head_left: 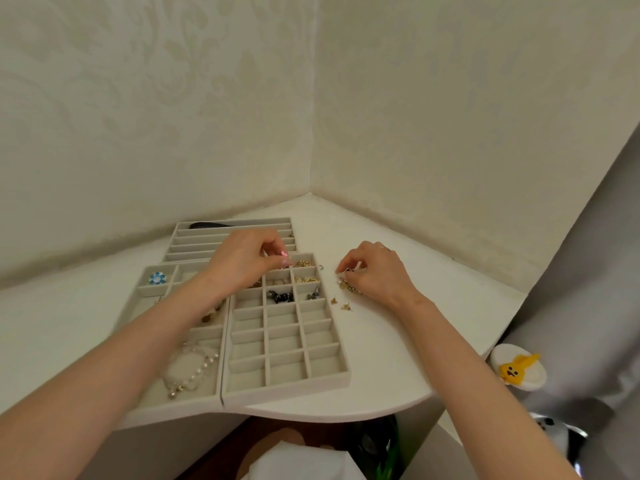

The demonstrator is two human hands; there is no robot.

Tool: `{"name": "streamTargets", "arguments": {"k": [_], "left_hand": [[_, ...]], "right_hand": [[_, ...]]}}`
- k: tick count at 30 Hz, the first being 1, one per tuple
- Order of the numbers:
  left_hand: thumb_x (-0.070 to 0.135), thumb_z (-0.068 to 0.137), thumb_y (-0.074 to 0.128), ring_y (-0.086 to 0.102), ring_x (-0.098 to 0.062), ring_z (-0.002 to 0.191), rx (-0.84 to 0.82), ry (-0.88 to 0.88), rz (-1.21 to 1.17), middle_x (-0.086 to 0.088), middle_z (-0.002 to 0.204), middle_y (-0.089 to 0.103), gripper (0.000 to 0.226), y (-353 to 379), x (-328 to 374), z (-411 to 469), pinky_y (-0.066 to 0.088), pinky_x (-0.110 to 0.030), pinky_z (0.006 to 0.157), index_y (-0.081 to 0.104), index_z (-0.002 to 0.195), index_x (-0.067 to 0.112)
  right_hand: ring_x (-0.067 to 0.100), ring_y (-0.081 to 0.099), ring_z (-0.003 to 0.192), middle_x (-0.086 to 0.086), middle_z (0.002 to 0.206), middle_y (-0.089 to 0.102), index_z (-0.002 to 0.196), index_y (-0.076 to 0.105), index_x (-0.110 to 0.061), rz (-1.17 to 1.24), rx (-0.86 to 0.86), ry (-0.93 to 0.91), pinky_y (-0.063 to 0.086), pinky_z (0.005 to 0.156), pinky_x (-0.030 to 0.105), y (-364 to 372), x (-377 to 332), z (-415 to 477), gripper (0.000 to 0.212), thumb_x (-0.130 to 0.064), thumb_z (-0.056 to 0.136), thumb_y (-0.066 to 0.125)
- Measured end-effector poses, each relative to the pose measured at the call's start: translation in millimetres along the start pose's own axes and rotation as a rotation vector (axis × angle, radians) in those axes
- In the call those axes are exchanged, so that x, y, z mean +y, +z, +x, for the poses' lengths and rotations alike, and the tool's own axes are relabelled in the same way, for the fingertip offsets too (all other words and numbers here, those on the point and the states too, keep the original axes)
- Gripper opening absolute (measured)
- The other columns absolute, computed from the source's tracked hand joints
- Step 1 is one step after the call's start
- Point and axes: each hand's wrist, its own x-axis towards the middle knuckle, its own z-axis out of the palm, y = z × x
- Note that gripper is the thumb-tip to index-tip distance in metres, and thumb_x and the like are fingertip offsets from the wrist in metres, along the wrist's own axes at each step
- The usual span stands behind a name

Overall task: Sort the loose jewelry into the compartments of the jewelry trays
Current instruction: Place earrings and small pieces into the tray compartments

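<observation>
White worktop (398,341): left hand (242,258) pinches gold jewelry (300,263) over the tray (287,386), right hand (375,268) pinches loose earrings (346,285) that could slip, scattering.

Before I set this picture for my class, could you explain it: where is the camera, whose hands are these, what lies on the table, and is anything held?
No machine here: a person wears one camera on the head, so you look down along both arms. On the white table lie three grey jewelry trays: a far tray with long slots, a left tray holding a pearl bracelet and a blue flower, and a grid tray of small compartments, some holding gold items and dark items. The left hand hovers, fingers curled, over the grid tray's far compartments; whether it holds anything is too small to tell. The right hand pinches at the loose gold pieces lying on the table beside the grid tray.
</observation>
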Motion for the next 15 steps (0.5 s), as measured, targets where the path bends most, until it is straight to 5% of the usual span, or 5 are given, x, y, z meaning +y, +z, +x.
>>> {"name": "streamTargets", "arguments": {"k": [15], "left_hand": [[0.02,0.079,0.071,0.064,-0.014,0.073,-0.094,-0.067,-0.101,0.001,0.076,0.069,0.008,-17,-15,-14,0.049,-0.029,0.068,0.063,0.077,0.021]], "right_hand": [[0.01,0.051,0.09,-0.014,0.087,0.06,0.072,0.059,-0.027,0.169,0.047,0.011,0.035,0.078,0.026,-3,-2,-2,0.012,-0.019,0.081,0.063]]}}
